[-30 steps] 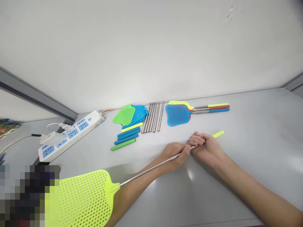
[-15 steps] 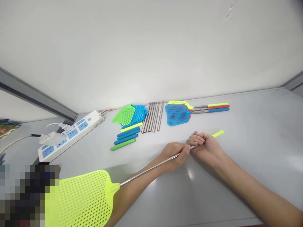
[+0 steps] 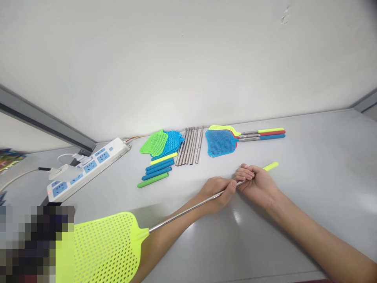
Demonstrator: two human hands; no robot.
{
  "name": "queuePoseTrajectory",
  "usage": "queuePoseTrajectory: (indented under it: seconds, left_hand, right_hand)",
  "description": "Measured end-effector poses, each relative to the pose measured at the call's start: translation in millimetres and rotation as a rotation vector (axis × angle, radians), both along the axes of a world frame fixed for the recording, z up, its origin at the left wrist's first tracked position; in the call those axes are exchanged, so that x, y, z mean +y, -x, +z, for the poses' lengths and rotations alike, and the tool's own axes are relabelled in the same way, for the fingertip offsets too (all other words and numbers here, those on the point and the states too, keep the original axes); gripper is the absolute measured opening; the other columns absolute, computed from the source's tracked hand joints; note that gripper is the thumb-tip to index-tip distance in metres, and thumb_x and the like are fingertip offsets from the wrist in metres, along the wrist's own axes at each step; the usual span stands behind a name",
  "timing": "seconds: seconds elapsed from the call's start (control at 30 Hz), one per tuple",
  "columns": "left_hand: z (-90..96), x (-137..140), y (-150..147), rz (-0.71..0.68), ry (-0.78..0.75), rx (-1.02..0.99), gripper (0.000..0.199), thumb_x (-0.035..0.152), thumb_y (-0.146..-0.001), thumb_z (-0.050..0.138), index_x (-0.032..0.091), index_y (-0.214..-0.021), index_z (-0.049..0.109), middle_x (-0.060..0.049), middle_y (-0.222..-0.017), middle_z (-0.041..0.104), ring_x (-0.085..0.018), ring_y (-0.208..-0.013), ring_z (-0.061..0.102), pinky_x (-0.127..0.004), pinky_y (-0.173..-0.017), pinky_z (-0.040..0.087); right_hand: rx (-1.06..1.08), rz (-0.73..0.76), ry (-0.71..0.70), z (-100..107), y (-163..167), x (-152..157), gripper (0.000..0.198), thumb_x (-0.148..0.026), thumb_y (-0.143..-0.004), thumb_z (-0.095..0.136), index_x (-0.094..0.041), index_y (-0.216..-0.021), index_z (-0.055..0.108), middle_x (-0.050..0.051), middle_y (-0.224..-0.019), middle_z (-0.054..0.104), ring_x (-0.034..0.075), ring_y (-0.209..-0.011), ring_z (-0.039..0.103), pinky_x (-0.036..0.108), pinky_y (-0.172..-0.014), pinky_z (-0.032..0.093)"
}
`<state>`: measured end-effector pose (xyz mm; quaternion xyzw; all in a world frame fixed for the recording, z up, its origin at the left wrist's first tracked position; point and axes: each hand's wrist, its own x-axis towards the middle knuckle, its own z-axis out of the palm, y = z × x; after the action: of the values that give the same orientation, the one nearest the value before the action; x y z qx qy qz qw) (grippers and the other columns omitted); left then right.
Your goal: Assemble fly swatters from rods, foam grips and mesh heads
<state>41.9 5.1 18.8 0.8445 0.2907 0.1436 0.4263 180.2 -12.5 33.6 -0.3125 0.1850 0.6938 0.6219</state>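
A yellow fly swatter with an extended metal rod slants across the front of the table, its mesh head at the lower left. My left hand is closed around the rod near its middle. Close beside it, palm turned up, my right hand wraps the rod near the handle end. The yellow grip sticks out beyond my right hand. Behind my hands lie stacked fly swatters with a blue one on top, their yellow, red and blue handles pointing right.
Several metal rods lie side by side near the wall. Left of them are loose green and blue swatter heads, with several coloured grips in front. A white power strip with plugged-in cables lies at the left.
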Motion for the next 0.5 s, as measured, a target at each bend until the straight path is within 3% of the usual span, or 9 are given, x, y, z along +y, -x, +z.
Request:
queuePoseTrajectory:
  seconds: [0.5]
  left_hand:
    - [0.8, 0.2, -0.1, -0.004, 0.004, 0.015, 0.042, 0.033, -0.091, 0.018, 0.017, -0.058, 0.038, 0.003, -0.049, 0.039, -0.009, -0.050, 0.040, -0.022, -0.055, 0.030]
  right_hand:
    - [0.008, 0.002, -0.002, 0.3, -0.4, -0.6, 0.024, 0.003, -0.056, 0.035, -0.018, -0.066, 0.031, -0.010, -0.049, 0.015, 0.004, -0.034, 0.027, 0.015, -0.035, 0.032]
